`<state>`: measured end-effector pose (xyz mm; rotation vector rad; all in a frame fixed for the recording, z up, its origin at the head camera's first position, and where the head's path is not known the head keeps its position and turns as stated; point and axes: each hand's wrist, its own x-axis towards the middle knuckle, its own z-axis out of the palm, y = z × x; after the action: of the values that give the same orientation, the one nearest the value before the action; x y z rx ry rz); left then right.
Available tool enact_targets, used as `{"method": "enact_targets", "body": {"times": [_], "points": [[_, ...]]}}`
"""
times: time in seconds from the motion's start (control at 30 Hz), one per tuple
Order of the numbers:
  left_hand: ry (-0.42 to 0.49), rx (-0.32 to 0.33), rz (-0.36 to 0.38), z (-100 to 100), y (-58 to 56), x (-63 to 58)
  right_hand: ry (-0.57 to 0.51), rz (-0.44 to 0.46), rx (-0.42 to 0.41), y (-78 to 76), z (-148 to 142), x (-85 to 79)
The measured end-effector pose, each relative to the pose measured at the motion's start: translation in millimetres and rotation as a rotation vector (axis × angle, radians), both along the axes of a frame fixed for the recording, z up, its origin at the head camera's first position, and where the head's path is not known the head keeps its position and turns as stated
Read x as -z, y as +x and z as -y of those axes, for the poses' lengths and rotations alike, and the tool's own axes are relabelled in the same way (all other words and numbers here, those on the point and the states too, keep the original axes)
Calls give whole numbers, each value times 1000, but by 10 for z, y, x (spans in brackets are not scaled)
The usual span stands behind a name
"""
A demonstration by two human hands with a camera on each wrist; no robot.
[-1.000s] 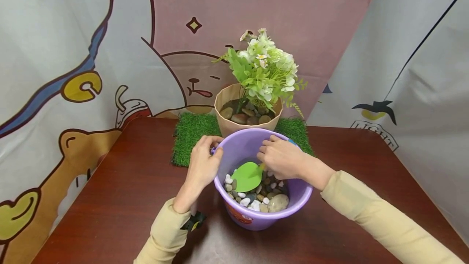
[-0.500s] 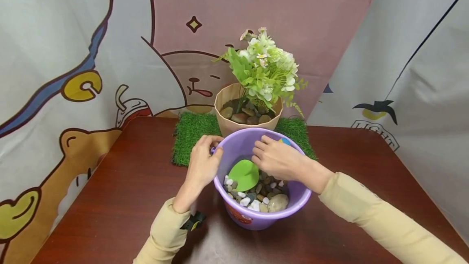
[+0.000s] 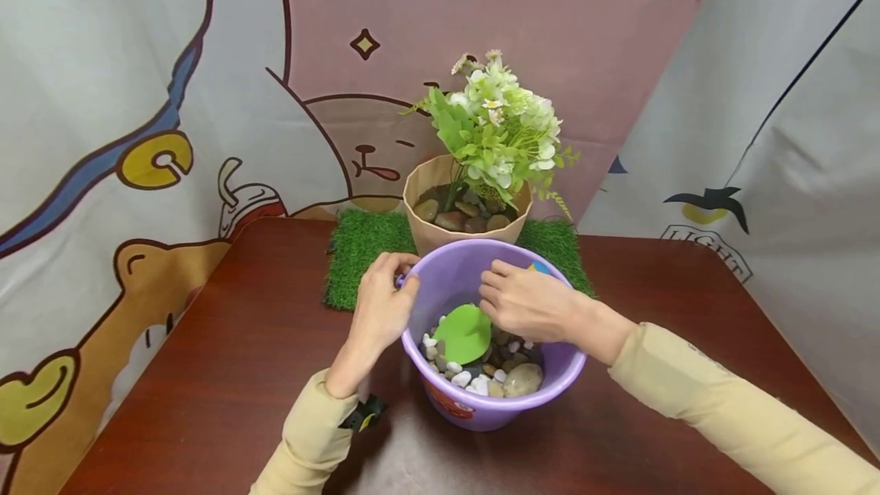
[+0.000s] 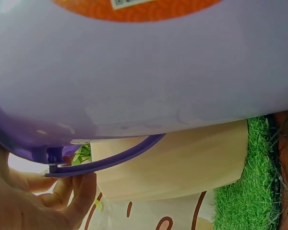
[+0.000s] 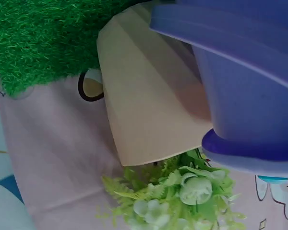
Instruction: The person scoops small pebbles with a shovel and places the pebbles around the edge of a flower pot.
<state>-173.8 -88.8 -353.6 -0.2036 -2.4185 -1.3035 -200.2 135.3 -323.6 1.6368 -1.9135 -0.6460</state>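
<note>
A purple bucket (image 3: 565, 374) stands on the table, holding white, brown and dark pebbles (image 3: 462, 379) and one larger pale stone (image 3: 522, 380). My left hand (image 3: 380, 304) grips its rim at the left, by the handle joint; in the left wrist view the bucket's purple handle (image 4: 116, 160) hangs beside the fingers. Inside the bucket, my right hand (image 3: 528, 300) is curled round a toy shovel, whose green blade (image 3: 464, 334) lies against the pebbles. A blue and yellow end (image 3: 539, 268) shows behind that hand. The palm covers most of the shovel's handle.
Right behind the bucket stands a beige faceted pot (image 3: 467, 239) with stones and white-green artificial flowers (image 3: 505, 128). It sits on a green turf mat (image 3: 367, 250). The dark red table (image 3: 247, 357) runs back to a printed cloth backdrop (image 3: 536, 6).
The right hand and the shovel shifted left and slightly away, then came back right and a little nearer, the green blade moving over the pebbles. My left hand kept its place on the rim.
</note>
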Motion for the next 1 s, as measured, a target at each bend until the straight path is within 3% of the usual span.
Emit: {"method": "enact_targets", "body": {"times": [0.2, 0.47, 0.8, 1.0], "points": [[-7, -6, -9, 3, 11, 5, -6, 99, 59, -32, -24, 19], [3, 7, 43, 16, 17, -16, -34, 90, 190, 11, 11, 109], [-4, 12, 3, 14, 8, 6, -71, 296, 183, -69, -24, 103], [-4, 13, -6, 22, -1, 5, -78, 248, 160, -59, 3, 88]]}}
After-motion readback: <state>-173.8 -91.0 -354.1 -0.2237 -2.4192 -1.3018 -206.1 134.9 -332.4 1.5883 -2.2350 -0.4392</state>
